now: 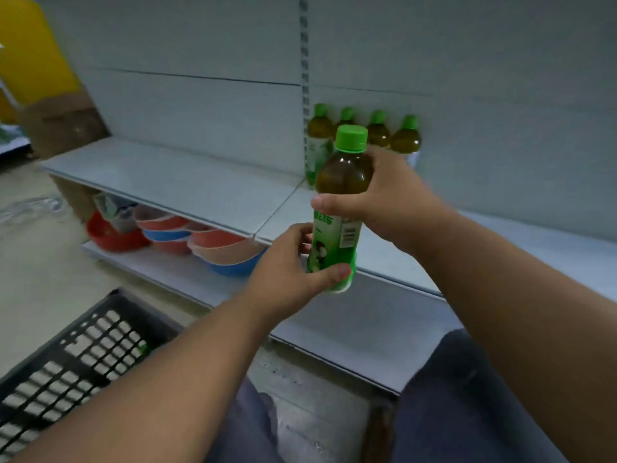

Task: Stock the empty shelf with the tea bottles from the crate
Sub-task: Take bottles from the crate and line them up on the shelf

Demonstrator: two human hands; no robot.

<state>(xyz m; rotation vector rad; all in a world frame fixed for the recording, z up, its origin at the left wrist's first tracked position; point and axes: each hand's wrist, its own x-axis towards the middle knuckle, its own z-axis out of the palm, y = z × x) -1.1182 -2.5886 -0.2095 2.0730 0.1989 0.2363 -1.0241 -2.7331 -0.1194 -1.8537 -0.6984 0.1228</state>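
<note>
Both hands grip tea bottle (340, 208) mid-frame: right hand (387, 198) at shoulder, left hand (293, 265) at base. Full, rigid, label probably slick.

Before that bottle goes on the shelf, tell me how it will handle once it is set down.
The tea bottle looks full nearly to its green cap, so probably heavy for its size. Tall and narrow, it may tip if nudged beside the row of bottles. The right hand and left hand both grip it; smooth plastic may be slippery.
</note>
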